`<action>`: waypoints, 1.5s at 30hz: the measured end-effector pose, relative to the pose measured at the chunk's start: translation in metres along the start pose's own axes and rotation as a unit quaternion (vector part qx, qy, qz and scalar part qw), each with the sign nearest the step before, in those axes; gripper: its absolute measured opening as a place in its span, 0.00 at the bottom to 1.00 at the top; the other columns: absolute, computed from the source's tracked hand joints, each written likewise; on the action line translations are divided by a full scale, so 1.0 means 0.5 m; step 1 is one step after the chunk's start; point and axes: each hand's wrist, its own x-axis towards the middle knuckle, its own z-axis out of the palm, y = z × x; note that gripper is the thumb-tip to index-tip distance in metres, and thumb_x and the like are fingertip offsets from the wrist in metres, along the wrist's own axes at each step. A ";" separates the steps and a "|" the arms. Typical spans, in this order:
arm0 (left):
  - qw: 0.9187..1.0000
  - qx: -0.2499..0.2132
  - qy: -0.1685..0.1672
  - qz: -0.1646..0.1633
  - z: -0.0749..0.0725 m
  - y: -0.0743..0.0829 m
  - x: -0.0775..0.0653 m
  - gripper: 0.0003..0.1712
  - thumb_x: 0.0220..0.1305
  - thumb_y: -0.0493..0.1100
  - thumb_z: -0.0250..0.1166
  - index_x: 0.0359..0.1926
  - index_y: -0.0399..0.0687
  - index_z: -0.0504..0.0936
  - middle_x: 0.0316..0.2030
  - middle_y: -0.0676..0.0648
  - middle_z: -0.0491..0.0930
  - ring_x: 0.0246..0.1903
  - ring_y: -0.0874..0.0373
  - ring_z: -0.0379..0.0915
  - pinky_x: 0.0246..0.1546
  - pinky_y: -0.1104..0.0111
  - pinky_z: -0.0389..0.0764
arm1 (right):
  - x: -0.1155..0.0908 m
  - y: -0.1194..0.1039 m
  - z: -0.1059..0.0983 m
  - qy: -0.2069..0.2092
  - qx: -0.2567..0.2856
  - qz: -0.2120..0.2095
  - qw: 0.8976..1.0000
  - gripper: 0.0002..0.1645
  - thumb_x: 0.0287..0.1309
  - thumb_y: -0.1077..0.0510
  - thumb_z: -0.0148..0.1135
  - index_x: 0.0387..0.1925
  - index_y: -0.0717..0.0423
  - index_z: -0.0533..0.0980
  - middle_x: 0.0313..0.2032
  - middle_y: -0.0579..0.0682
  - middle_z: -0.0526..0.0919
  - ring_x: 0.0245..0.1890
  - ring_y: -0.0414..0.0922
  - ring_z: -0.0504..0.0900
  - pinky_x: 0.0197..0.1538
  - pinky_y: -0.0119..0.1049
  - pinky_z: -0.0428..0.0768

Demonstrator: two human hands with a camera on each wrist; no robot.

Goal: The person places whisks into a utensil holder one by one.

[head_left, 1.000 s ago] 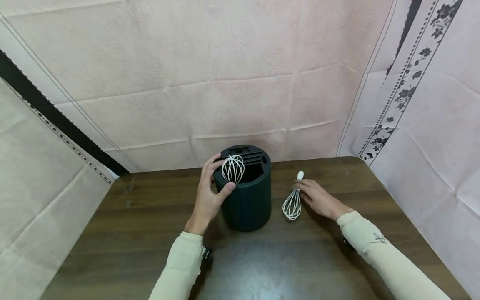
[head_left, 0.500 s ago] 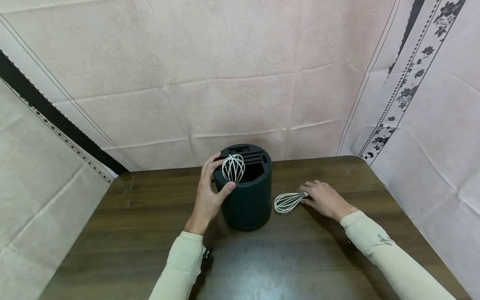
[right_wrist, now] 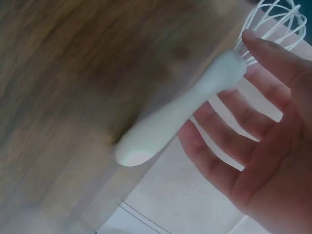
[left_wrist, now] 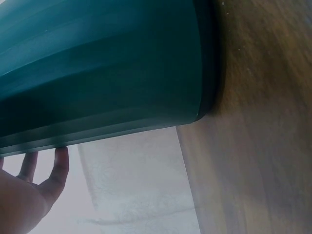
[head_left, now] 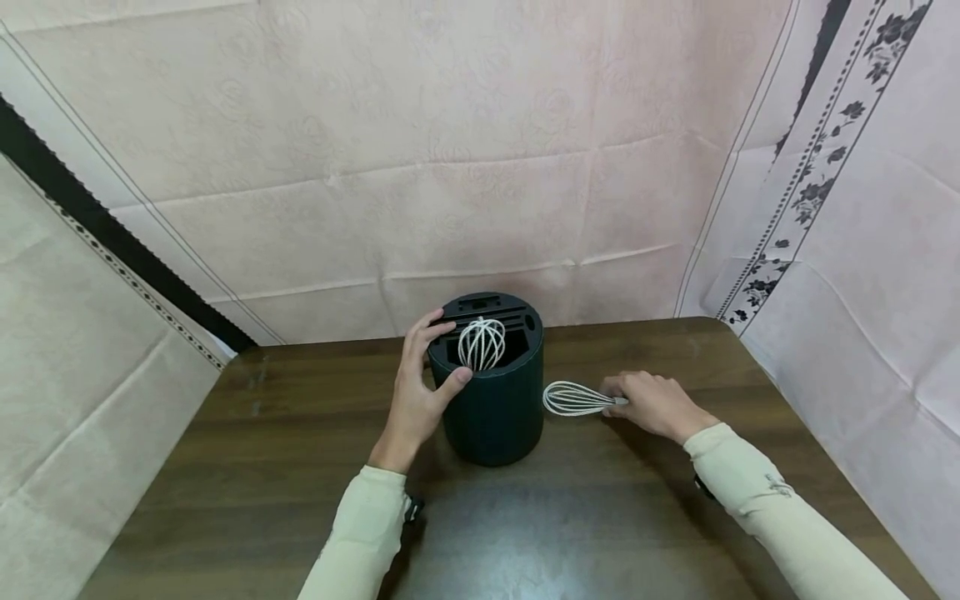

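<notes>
A dark green utensil holder [head_left: 491, 421] stands upright on the table, its black slotted top facing up. My left hand [head_left: 420, 392] grips its upper left side, thumb at the front rim and fingers farther back; in the left wrist view, fingertips touch the green wall. One white whisk [head_left: 482, 343] stands in the large compartment, wire loops up, its handle hidden inside. To the right, my right hand [head_left: 652, 404] pinches a second whisk [head_left: 573, 398] where wires meet handle. Its loops point left, close to the holder. The right wrist view shows its white handle [right_wrist: 168, 117] over the table.
The brown wooden table [head_left: 262, 492] reaches back to a pale cloth wall [head_left: 450, 167]. More cloth hangs at the left and right sides, with a dark gap at the left corner.
The right-hand whisk has turned from lying lengthwise, loops toward me, to pointing left. The whisk in the holder has shifted slightly right. My left hand has stayed in place.
</notes>
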 end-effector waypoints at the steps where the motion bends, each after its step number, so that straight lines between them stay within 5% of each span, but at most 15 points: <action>1: 1.000 -0.001 -0.001 -0.001 0.000 -0.001 -0.001 0.43 0.66 0.77 0.62 0.72 0.61 0.73 0.79 0.57 0.58 0.75 0.53 0.58 0.60 0.45 0.70 | -0.001 0.000 -0.001 -0.007 0.007 0.007 1.000 0.05 0.64 0.51 0.74 0.39 0.40 0.84 0.33 0.37 0.85 0.35 0.43 0.83 0.31 0.51 0.78; 7: 1.000 0.001 0.000 0.003 0.001 -0.007 0.001 0.43 0.66 0.78 0.61 0.73 0.62 0.72 0.79 0.58 0.57 0.75 0.53 0.58 0.59 0.44 0.71 | -0.002 -0.012 0.001 -0.044 0.092 0.045 0.994 0.05 0.69 0.52 0.70 0.41 0.47 0.85 0.35 0.42 0.89 0.31 0.40 0.82 0.34 0.45 0.79; 13: 1.000 0.002 0.000 0.000 0.002 -0.007 0.001 0.43 0.65 0.79 0.61 0.72 0.65 0.72 0.79 0.60 0.57 0.75 0.55 0.58 0.59 0.43 0.71 | -0.001 -0.027 0.022 -0.083 0.224 0.120 0.964 0.12 0.75 0.55 0.64 0.49 0.60 0.84 0.34 0.49 0.87 0.25 0.43 0.82 0.29 0.40 0.83; 21: 1.000 0.000 -0.002 -0.001 0.004 -0.010 0.004 0.42 0.65 0.78 0.61 0.72 0.66 0.72 0.79 0.60 0.57 0.75 0.55 0.58 0.61 0.43 0.71 | -0.011 -0.021 0.017 -0.086 0.257 0.138 0.953 0.21 0.75 0.51 0.63 0.55 0.65 0.80 0.34 0.52 0.84 0.27 0.45 0.83 0.32 0.41 0.85; 30: 1.000 0.002 0.001 0.008 -0.003 -0.014 0.009 0.42 0.66 0.78 0.61 0.72 0.64 0.73 0.80 0.57 0.57 0.75 0.53 0.58 0.59 0.45 0.71 | -0.029 -0.009 0.004 -0.115 0.382 0.147 0.905 0.25 0.75 0.56 0.63 0.62 0.71 0.73 0.44 0.57 0.84 0.36 0.49 0.82 0.40 0.46 0.87; 42: 1.000 0.001 -0.006 0.014 -0.005 -0.015 0.008 0.42 0.66 0.78 0.62 0.72 0.64 0.72 0.79 0.59 0.58 0.75 0.54 0.59 0.59 0.44 0.72 | -0.009 -0.046 0.037 -0.070 0.354 0.177 0.916 0.27 0.73 0.58 0.64 0.64 0.73 0.72 0.40 0.56 0.83 0.30 0.46 0.80 0.33 0.43 0.86; 45: 1.000 -0.004 -0.005 0.013 -0.003 -0.014 0.004 0.42 0.66 0.77 0.62 0.72 0.64 0.73 0.79 0.58 0.58 0.75 0.53 0.58 0.59 0.44 0.71 | -0.005 -0.056 0.041 -0.072 0.361 0.186 0.911 0.27 0.73 0.60 0.64 0.64 0.74 0.72 0.41 0.57 0.84 0.31 0.46 0.81 0.34 0.43 0.86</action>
